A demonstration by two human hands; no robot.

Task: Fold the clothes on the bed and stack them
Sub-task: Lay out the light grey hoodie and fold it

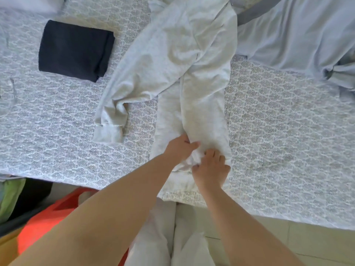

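Soft pale-grey cotton bunches under both my hands at the near end of the long-sleeved grey sweatshirt (194, 60), close to the bed's front edge. My left hand (179, 147) rests on the folded-in panel with its thumb stretched toward the right and the other fingers curled into the cloth, pinching a ridge of it. My right hand (211, 168) sits just beside it, nearly touching, with its fingers (210, 153) bent down and the thumb tucked in, gripping the same white bunch of fabric from the other side. Between the two hands the cloth is gathered into a small crumpled lump.

Beyond my fingers the sweatshirt runs away from me in a narrow strip, one side already laid over the middle. To the left of my left hand, a sleeve slants down across the patterned grey-and-white quilted bedspread (278, 121), ending in a ribbed cuff (108, 133) that lies flat, apart from the body of the garment.

Farther left and away from me, a dark navy folded garment (75, 49) lies as a neat rectangle on the bedspread, well apart from the sweatshirt. Far to the right of my fingers, a light blue loose cloth (294, 35) lies rumpled, its edge close to the sweatshirt's shoulder.
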